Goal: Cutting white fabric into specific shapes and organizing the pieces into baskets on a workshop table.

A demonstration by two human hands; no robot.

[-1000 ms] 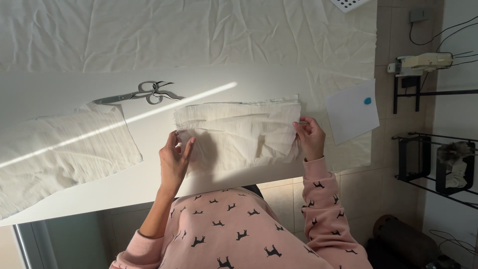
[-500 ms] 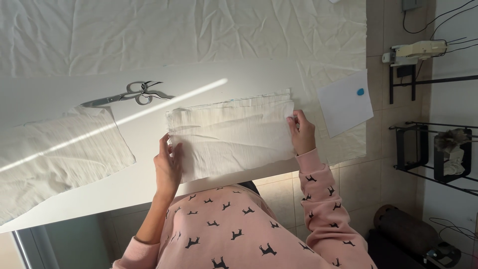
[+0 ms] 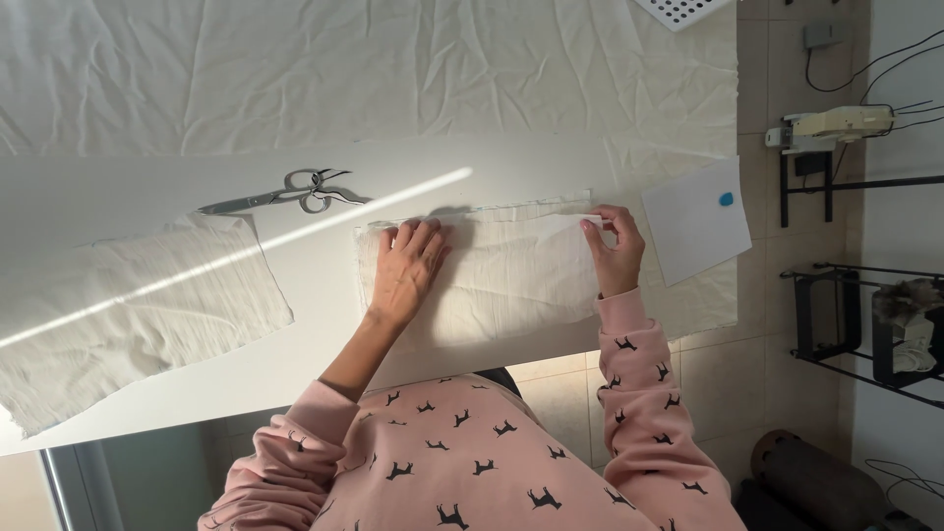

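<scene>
While a loose white cloth (image 3: pixel 138 305) and scissors (image 3: pixel 280 194) lie far left on the table (image 3: pixel 324 339), the left hand (image 3: pixel 405 270) presses flat, fingers spread, on the folded white cloth (image 3: pixel 511 280). At its right end, the right hand (image 3: pixel 615 246) pinches the cloth's corner, beside a white card (image 3: pixel 693 231).

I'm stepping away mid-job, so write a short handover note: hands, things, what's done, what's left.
Left hand: flat on the folded white cloth piece, pressing its left part.
Right hand: pinching the cloth's upper right corner.
Scissors lie untouched on the table; a second cloth piece lies left, a paper sheet right.
Done: cloth lies folded.
Left: likely smoothing and aligning edges.
</scene>
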